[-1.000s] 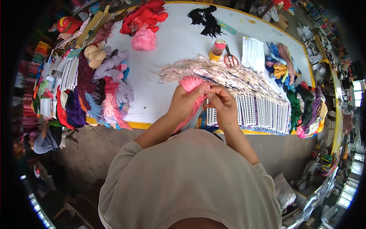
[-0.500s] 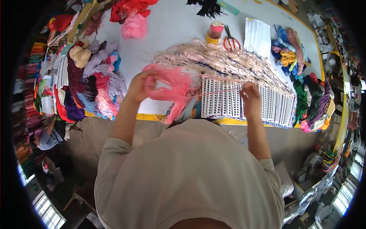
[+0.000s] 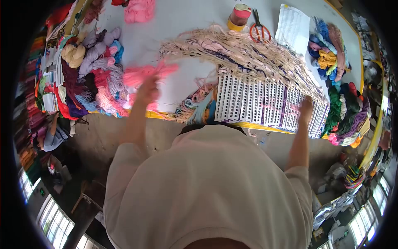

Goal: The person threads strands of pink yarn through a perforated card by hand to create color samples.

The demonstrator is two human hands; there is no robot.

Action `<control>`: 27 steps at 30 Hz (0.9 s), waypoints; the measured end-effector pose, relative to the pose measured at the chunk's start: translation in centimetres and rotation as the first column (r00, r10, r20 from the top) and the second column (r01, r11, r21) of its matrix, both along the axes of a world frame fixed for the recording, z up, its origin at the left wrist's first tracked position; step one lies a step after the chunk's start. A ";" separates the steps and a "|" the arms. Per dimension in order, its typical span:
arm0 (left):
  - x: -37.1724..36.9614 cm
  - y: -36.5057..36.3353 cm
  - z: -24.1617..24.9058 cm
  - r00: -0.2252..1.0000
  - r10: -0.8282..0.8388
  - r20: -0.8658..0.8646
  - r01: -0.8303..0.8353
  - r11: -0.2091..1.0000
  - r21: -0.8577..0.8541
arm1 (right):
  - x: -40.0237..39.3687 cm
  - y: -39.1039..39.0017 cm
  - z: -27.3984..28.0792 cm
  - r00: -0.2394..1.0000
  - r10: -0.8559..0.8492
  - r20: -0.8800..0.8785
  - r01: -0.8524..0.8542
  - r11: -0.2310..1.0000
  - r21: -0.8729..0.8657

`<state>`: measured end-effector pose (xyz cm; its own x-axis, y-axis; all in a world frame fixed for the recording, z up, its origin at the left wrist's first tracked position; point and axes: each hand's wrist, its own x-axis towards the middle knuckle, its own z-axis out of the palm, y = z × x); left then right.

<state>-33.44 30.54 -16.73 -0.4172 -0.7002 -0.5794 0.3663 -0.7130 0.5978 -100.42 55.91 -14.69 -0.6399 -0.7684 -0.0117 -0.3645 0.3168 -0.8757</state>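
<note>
Pink yarn skein [image 3: 137, 75] held in the left hand [image 3: 148, 89], near edge of the table [image 3: 143, 43]

A person in a light shirt stands at the table's yellow-trimmed near edge, arms spread. The skein is over the left part of the table, between a heap of coloured skeins [image 3: 96, 62] at the left and a tangle of mixed strands [image 3: 197, 99] by the near edge. It is blurred, spreading out either side of the left hand, whose fingers appear closed around it. The right hand [image 3: 306, 107] is well apart, over the right part of a row of dotted white cards [image 3: 244, 99] along the near edge. Faint pink streaks show beside it, but blur hides its fingers; whether they grip a strand cannot be told.

Beyond the cards lies a long pile of pale loose yarn [image 3: 248, 54], with scissors [image 3: 260, 33] and a spool [image 3: 239, 18] behind it.

The skein looks very light, soft and limp, with no stiffness of its own. It should squash safely in a full-hand hold around its gathered middle. Gripping only outer threads would likely pull out loops; single strands seem fine enough to snag or knot, so a fingertip pinch suits them best.
</note>
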 end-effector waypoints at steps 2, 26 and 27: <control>-10.7 1.2 0.9 0.981 -0.144 0.131 0.109 0.964 0.243 | 12.0 -7.4 1.7 0.981 0.132 0.143 -0.162 0.961 0.223; -24.1 2.5 -2.0 0.696 -0.387 0.605 0.375 0.914 0.153 | 23.4 -17.3 -5.0 0.718 0.569 0.402 -0.694 0.630 0.349; -23.6 2.5 -1.6 0.849 -0.253 0.463 0.200 0.966 0.161 | 23.2 -17.4 -5.1 0.688 0.560 0.462 -0.719 0.612 0.329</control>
